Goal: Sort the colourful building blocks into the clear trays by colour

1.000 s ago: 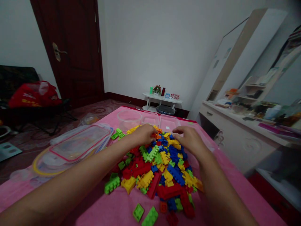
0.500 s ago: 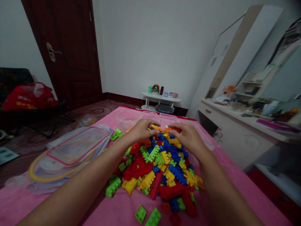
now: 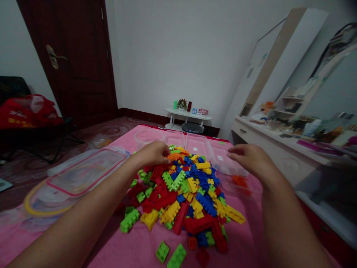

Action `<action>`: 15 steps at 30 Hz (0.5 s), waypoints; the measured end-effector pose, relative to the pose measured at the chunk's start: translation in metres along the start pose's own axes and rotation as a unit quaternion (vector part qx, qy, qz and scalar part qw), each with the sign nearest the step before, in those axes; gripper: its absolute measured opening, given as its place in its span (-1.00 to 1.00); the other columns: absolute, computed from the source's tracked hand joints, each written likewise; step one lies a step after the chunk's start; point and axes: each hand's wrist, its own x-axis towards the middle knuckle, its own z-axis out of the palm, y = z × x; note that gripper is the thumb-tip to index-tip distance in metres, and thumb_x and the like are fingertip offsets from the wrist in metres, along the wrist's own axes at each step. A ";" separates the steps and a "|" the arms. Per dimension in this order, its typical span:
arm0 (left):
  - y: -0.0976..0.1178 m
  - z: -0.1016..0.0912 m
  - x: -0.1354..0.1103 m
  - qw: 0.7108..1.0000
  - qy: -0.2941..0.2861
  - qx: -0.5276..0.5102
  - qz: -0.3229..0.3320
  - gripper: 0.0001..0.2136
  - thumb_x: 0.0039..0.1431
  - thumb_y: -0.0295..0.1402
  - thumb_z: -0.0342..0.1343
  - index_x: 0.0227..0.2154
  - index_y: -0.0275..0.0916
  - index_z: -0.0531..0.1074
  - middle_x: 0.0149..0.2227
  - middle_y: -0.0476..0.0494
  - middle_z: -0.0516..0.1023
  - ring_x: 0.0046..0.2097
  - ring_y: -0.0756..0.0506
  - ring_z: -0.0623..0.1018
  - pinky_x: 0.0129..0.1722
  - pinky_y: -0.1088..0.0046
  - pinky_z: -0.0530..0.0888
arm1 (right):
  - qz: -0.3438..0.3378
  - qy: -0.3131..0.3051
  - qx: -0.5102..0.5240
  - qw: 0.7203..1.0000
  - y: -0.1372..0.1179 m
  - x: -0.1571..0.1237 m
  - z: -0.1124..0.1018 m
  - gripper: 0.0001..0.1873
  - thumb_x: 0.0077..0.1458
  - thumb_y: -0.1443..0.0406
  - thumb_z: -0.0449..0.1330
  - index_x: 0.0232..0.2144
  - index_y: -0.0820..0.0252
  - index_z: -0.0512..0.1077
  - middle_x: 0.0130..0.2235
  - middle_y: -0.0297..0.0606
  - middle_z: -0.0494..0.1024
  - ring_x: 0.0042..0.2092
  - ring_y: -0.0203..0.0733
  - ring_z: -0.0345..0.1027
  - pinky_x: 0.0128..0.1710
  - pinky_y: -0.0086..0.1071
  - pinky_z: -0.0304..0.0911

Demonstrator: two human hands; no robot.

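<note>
A heap of plastic building bricks in red, yellow, blue, green and orange lies on the pink cloth. My left hand rests on the far top of the heap, its fingers closed on an orange brick. My right hand hovers to the right of the heap, fingers loosely spread and holding nothing. It is above a clear plastic box with orange bricks in it. Two loose green bricks lie near the front edge.
Several clear plastic containers stand in a row behind the heap. Clear lids are stacked at the left. A white dresser with clutter stands at the right. Behind are a small white table, a dark door and a red bag.
My right hand has moved right from the top of the heap to above the clear box and no longer holds the orange brick. My left hand stayed at the heap's far top.
</note>
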 end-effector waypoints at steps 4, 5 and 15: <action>0.025 -0.007 -0.002 0.965 -0.020 -0.255 0.058 -0.69 0.08 -0.19 0.03 -0.31 -0.35 0.50 -0.42 -0.07 0.51 -0.42 0.00 0.42 -0.42 0.54 0.30 | -0.060 -0.054 0.236 0.968 -0.075 -0.008 0.011 -0.45 -0.06 0.20 0.24 0.03 0.16 0.35 -0.12 -0.15 0.53 -0.30 -0.23 0.42 -0.33 -0.38 0.32; 0.032 -0.006 -0.002 0.951 -0.022 -0.300 0.068 -0.68 0.09 -0.17 0.02 -0.31 -0.36 0.49 -0.43 -0.07 0.49 -0.42 0.01 0.41 -0.42 0.54 0.31 | -0.080 -0.071 0.273 0.956 -0.090 -0.011 0.014 -0.38 -0.06 0.21 0.24 0.10 0.12 0.28 -0.07 -0.16 0.50 -0.33 -0.26 0.41 -0.36 -0.39 0.32; 0.046 0.017 0.002 0.966 0.035 -0.254 0.044 -0.63 0.16 -0.16 -0.07 -0.38 -0.35 0.53 -0.46 -0.10 0.52 -0.45 -0.01 0.43 -0.49 0.55 0.28 | -0.054 0.054 0.093 0.993 -0.069 -0.006 0.013 -0.67 -0.07 0.18 0.22 -0.20 0.10 0.52 -0.40 -0.27 0.56 -0.43 -0.22 0.39 -0.41 -0.39 0.22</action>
